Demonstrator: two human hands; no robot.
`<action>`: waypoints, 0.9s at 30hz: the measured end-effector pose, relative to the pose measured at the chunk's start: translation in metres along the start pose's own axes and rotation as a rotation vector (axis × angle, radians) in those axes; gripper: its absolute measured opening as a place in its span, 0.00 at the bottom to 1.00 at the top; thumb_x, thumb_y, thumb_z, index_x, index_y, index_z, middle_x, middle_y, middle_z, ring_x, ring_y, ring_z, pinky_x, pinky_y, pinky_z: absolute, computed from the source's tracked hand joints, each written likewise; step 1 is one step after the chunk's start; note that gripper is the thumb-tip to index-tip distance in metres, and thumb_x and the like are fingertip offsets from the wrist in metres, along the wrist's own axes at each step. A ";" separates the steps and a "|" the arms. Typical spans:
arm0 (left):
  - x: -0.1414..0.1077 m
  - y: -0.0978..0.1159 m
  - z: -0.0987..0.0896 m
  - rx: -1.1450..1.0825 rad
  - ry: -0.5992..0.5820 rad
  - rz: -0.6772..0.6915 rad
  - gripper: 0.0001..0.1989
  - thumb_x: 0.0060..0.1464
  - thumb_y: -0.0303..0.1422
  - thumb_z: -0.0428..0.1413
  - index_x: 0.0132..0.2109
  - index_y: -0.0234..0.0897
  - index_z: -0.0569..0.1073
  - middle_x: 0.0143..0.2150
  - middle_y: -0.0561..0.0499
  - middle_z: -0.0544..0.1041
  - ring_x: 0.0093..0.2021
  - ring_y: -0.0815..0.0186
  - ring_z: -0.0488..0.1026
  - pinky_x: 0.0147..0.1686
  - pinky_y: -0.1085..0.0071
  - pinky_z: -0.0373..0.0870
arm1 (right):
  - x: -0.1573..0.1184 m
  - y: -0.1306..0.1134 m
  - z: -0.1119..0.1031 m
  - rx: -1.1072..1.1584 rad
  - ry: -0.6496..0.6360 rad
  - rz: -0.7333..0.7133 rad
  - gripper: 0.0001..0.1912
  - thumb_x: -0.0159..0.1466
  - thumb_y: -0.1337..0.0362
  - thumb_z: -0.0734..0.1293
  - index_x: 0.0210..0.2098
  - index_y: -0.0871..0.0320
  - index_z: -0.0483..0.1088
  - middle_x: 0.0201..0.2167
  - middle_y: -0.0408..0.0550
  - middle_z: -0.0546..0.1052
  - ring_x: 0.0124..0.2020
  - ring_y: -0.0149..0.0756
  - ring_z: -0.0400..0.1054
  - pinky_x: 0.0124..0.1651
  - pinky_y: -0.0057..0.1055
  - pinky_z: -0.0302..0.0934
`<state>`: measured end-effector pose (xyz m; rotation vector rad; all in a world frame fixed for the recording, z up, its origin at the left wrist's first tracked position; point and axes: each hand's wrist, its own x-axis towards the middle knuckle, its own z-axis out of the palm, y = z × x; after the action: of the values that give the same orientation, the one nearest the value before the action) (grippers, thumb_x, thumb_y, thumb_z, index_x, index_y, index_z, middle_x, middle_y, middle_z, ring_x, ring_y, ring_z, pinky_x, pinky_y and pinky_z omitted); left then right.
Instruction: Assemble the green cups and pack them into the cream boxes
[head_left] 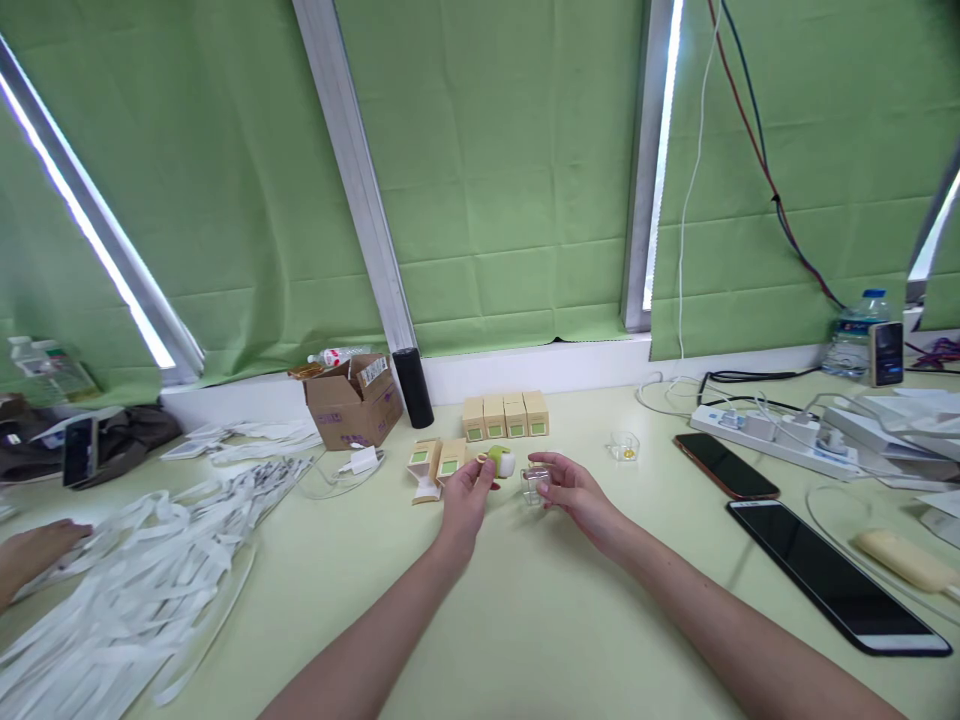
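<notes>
A small rounded green-and-white object is pinched between the thumb and fingers of my left hand; its exact kind is unclear. Just to its right, my right hand grips a small clear plastic case by its side. The two held things are close but apart, above the table. An opened small cardboard box with its flap out lies left of my left hand, beside another small tan box. Another clear plastic piece with something yellow in it sits farther right.
Several small tan boxes stand in a row at the back, near a black cylinder and a brown carton. White straps cover the left, where another person's hand rests. Phones, a tablet and a power strip lie right.
</notes>
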<state>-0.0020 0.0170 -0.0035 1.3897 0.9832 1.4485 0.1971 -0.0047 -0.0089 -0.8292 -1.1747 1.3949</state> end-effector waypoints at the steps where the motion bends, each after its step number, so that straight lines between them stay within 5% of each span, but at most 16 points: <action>1: 0.000 0.000 0.000 0.002 -0.003 -0.001 0.26 0.54 0.56 0.63 0.37 0.34 0.81 0.36 0.46 0.80 0.37 0.64 0.72 0.40 0.69 0.70 | 0.000 0.001 -0.001 0.006 0.002 0.002 0.29 0.51 0.55 0.81 0.51 0.52 0.76 0.45 0.48 0.81 0.40 0.39 0.73 0.40 0.34 0.64; 8: -0.001 0.004 0.002 0.008 -0.020 -0.002 0.28 0.52 0.58 0.63 0.34 0.34 0.81 0.33 0.47 0.79 0.34 0.64 0.72 0.38 0.69 0.70 | 0.000 0.004 0.001 0.056 0.002 0.001 0.33 0.47 0.58 0.83 0.51 0.52 0.75 0.46 0.51 0.81 0.47 0.46 0.75 0.48 0.41 0.66; 27: -0.001 0.004 0.002 0.111 -0.069 0.027 0.27 0.49 0.58 0.66 0.34 0.36 0.81 0.34 0.46 0.82 0.35 0.60 0.76 0.40 0.66 0.73 | 0.002 0.006 0.001 -0.003 -0.012 -0.074 0.33 0.49 0.57 0.83 0.52 0.52 0.75 0.45 0.50 0.79 0.44 0.45 0.76 0.48 0.43 0.69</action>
<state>0.0001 0.0149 0.0003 1.5288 1.0168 1.3739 0.1937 -0.0029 -0.0141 -0.7730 -1.2053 1.3390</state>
